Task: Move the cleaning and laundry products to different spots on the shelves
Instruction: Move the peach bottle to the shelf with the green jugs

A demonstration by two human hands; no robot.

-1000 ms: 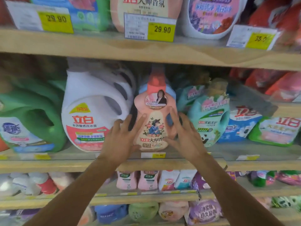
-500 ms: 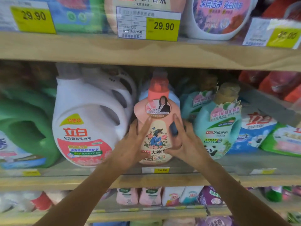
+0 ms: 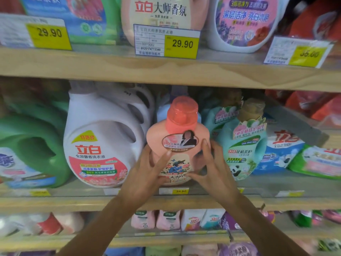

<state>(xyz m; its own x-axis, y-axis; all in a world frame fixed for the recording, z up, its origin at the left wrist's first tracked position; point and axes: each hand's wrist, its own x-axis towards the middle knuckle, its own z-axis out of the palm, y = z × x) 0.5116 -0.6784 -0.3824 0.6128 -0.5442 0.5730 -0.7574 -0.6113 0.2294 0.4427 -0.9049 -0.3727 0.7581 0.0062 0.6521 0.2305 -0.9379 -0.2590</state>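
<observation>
A peach-pink detergent bottle (image 3: 177, 139) with a coral cap stands upright at the front of the middle shelf (image 3: 166, 200). My left hand (image 3: 147, 170) wraps its lower left side, fingers spread over the label. My right hand (image 3: 208, 167) clasps its lower right side, fingertips against the bottle's shoulder. The bottle's base is hidden behind both hands.
A big white jug (image 3: 103, 141) presses close on the left, a teal softener bottle (image 3: 243, 145) on the right. Green jugs (image 3: 31, 148) fill the far left, refill bags (image 3: 280, 150) the far right. The upper shelf board (image 3: 166, 71) hangs just above the cap.
Both hands have closed tighter around the pink bottle, and the bottle has come forward toward the shelf's front edge. The camera has moved closer.
</observation>
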